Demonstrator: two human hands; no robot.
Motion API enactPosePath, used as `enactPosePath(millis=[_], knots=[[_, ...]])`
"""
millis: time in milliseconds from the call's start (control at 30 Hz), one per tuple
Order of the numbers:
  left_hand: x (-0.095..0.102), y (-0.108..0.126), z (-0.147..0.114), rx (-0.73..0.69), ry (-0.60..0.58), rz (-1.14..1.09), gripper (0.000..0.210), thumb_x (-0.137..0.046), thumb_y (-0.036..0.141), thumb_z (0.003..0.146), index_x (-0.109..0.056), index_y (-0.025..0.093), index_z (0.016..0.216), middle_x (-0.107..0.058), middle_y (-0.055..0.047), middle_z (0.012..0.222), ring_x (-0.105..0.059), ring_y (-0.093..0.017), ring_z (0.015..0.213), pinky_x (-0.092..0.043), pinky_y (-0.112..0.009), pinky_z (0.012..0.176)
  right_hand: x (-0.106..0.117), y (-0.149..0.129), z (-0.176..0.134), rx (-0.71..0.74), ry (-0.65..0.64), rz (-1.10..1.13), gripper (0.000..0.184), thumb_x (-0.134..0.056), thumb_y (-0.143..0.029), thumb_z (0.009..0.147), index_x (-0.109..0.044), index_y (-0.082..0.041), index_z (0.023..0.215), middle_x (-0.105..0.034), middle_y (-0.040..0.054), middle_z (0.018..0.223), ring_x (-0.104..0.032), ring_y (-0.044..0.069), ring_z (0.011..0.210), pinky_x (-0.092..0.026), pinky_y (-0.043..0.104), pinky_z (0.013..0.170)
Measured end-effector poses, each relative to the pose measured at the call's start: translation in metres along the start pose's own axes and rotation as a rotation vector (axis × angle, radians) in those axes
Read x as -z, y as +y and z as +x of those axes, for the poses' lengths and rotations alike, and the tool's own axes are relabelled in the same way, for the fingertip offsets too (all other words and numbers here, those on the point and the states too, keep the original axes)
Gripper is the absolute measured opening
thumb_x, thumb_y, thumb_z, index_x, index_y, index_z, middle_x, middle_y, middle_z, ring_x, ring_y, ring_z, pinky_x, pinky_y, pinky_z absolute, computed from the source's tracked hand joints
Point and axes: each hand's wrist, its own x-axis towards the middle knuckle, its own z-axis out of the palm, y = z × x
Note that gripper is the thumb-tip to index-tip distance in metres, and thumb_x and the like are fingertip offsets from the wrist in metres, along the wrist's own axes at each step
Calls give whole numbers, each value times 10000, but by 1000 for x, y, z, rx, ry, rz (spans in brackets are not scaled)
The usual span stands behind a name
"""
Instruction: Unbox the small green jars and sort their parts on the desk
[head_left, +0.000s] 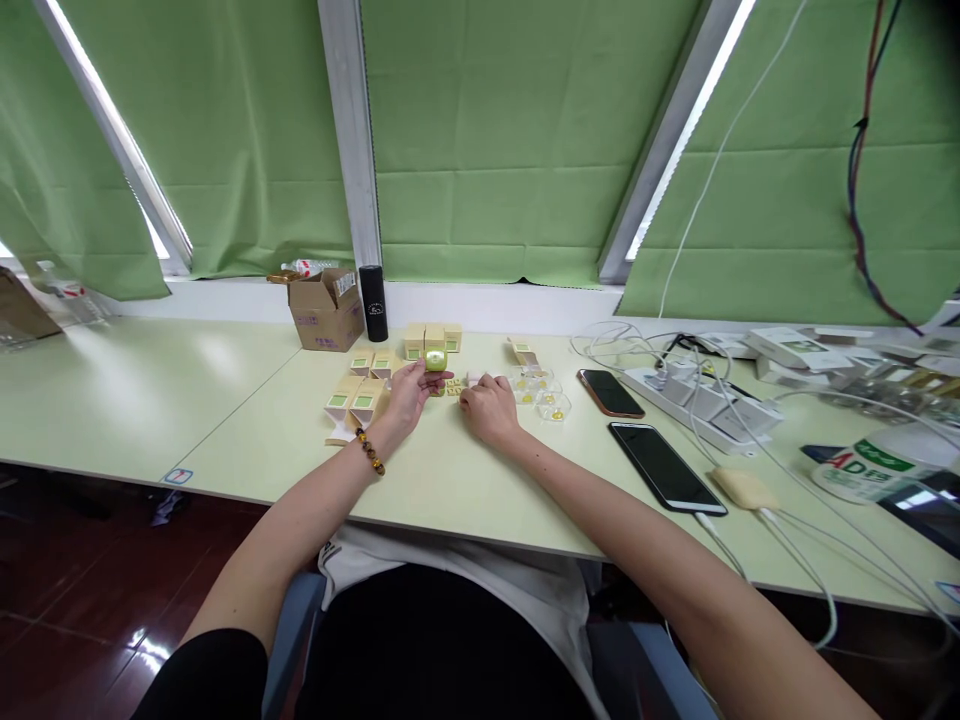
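Observation:
My left hand [409,397] is closed around a small green round container [435,359], raised slightly above the table. My right hand [489,410] rests low on the table with its fingers curled together; what they pinch, if anything, is hidden. Between the hands lie several tiny yellow pieces [453,387]. A small whitish item [476,378] shows just behind my right fingers. To the left of my left hand stand several small cream boxes with green labels [365,402]. Several clear plastic pieces with yellow centres [553,405] lie right of my right hand.
More cream boxes [425,341] stand at the back, near a cardboard box [325,312] and a black cylinder [373,303]. An opened cream box [523,352] lies back right. Two phones [666,466], a power strip [697,408], loose cables and a white bottle [885,462] occupy the right side.

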Motion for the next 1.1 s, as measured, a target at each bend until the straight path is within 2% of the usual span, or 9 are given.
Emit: enactPosePath(millis=[233, 300, 400, 533, 633, 700, 867, 967, 1100], knots=[[0, 0, -1, 14, 8, 5, 376, -676, 491, 980, -666, 120, 919, -791, -153, 824, -692, -175, 694, -525, -321, 732, 21, 6, -8, 36, 107, 36, 134, -646, -166, 913, -777, -193, 915, -807, 128, 917, -587, 287, 978, -332, 409, 808], [1, 1, 0, 7, 10, 23, 360, -688, 478, 968, -661, 123, 921, -790, -150, 828, -687, -169, 687, -512, -303, 698, 31, 7, -18, 20, 83, 44, 171, -607, -175, 945, -772, -187, 901, -801, 124, 905, -616, 270, 924, -327, 387, 739], [4, 3, 3, -35, 35, 116, 334, -746, 464, 917, -625, 156, 871, -783, -116, 814, -686, -164, 687, -467, -263, 630, 39, 2, -39, -39, -34, 87, 216, -571, -250, 992, -769, -199, 926, -801, 100, 915, -656, 229, 805, -275, 355, 636], [12, 6, 5, -251, 62, 438, 327, -829, 462, 832, -644, 194, 804, -743, -56, 742, -678, -184, 693, -473, -272, 648, 40, -9, -60, -17, -154, 148, 220, -556, -275, 1009, -764, -220, 965, -816, 57, 921, -695, 205, 761, -261, 336, 623], [16, 9, 0, -472, 14, 856, 246, -827, 402, 830, -693, 220, 731, -719, -56, 714, -652, -223, 721, -478, -318, 691, 40, -12, -62, -8, -179, 165, 221, -549, -280, 1015, -757, -225, 964, -818, 43, 927, -710, 201, 774, -272, 330, 628], [14, 11, -6, -523, -9, 1163, 236, -775, 342, 863, -691, 225, 676, -699, -66, 680, -646, -249, 739, -459, -339, 702, 42, -12, -60, -3, -201, 158, 226, -543, -282, 1017, -749, -223, 943, -818, 41, 935, -714, 202, 784, -281, 326, 633], [0, 22, -20, -333, -159, 1730, 265, -592, 238, 920, -701, 213, 680, -756, -87, 804, -676, -264, 823, -407, -346, 702, 45, -10, -57, -19, -281, 139, 273, -482, -299, 1052, -744, -224, 1042, -820, 69, 1027, -726, 215, 862, -340, 300, 694], [-6, 28, -25, -230, -220, 1886, 270, -560, 206, 905, -689, 197, 667, -748, -104, 802, -681, -268, 820, -371, -348, 681, 47, -11, -56, -22, -314, 139, 320, -431, -309, 1072, -731, -238, 1155, -812, 81, 1112, -733, 233, 938, -381, 302, 746], [-8, 29, -27, -153, -245, 1961, 232, -560, 164, 886, -698, 174, 699, -738, -132, 808, -678, -269, 779, -353, -348, 672, 50, -15, -54, -39, -354, 118, 314, -437, -325, 1066, -675, -257, 1259, -802, 88, 1146, -741, 267, 985, -408, 319, 764]])
